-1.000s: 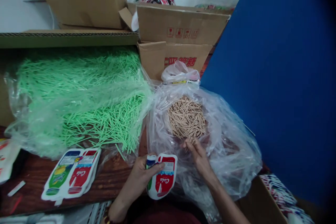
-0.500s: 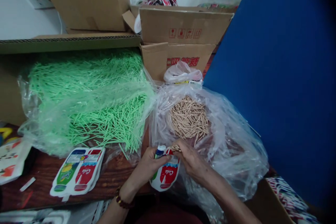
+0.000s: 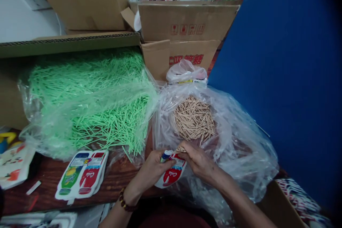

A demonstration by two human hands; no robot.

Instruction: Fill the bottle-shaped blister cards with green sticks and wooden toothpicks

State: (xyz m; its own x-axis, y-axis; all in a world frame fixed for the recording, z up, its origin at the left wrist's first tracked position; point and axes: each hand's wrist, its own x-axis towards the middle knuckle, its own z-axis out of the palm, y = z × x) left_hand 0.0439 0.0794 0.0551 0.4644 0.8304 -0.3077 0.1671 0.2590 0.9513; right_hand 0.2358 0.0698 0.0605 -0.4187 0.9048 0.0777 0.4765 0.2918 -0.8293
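Note:
My left hand point(image 3: 157, 165) is closed on a bottle-shaped printed packet point(image 3: 172, 176), red with "Cola" lettering on the side that shows; its green and blue part is mostly covered by my fingers. Close beside it, at the packet's top edge, my right hand point(image 3: 196, 156) pinches several short tan sticks point(image 3: 182, 149). Whether their tips are inside the packet I cannot tell. Just beyond my hands lies a heap of the same tan sticks point(image 3: 194, 118) in an opened clear plastic bag point(image 3: 235, 135).
A cardboard box on the left holds bright green thin sticks point(image 3: 112, 121) in clear plastic. Matching bottle-shaped packets point(image 3: 81, 174) lie stacked on the dark wooden table point(image 3: 120, 181). Cardboard boxes point(image 3: 187, 21) stand at the back, a blue panel point(image 3: 280, 71) rises on the right.
Both hands have shifted slightly to the right with the packet, which is more tilted. The right hand keeps its pinch on the sticks. The view has moved a little.

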